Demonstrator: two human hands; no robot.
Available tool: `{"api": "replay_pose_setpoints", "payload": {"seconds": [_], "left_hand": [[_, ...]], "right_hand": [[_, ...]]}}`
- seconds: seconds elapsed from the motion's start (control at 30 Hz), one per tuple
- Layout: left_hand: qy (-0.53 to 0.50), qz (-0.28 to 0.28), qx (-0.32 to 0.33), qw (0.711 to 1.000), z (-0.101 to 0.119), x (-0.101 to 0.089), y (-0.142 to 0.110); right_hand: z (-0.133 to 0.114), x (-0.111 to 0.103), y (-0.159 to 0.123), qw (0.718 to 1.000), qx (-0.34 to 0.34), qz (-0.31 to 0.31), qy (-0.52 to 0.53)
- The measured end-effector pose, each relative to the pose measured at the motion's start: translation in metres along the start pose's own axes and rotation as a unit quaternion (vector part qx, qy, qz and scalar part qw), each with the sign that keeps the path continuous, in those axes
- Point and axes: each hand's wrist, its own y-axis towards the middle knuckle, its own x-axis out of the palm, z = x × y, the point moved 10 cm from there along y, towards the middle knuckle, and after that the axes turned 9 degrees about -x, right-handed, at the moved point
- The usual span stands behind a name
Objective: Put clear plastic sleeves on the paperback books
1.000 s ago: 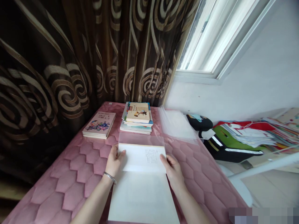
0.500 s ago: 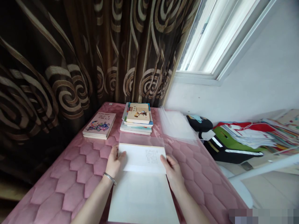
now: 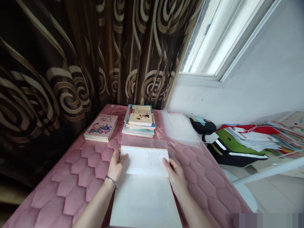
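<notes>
An open book lies in front of me, with a page of small printed text on its upper part and a blank white page nearer to me. Past its far edge sticks out a strip of clear plastic book cover. My left hand grips the book's left edge, thumb on top of the page and fingers curled at the side; a silver bracelet circles that wrist. On the opposite edge my right hand pinches the book with its thumb over the page. The fingers under the book are hidden.
Pink quilted bedding lies under everything. Two book stacks, one left and one in the middle, stand beyond the hands. Clear plastic covers are at right, near a green and black bag. A patterned curtain hangs behind.
</notes>
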Motion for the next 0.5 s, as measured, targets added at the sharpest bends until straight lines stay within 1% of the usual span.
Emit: {"api": "replay_pose_setpoints", "payload": {"seconds": [0.23, 0.5], "left_hand": [[0.016, 0.003, 0.007, 1.000, -0.0017, 0.0003, 0.0025], [0.020, 0.008, -0.009, 1.000, -0.0028, -0.0007, 0.0005]], "right_hand": [[-0.0102, 0.0015, 0.0000, 1.000, -0.007, 0.000, 0.007], [-0.0035, -0.0006, -0.0013, 1.000, 0.008, 0.005, -0.011]]}}
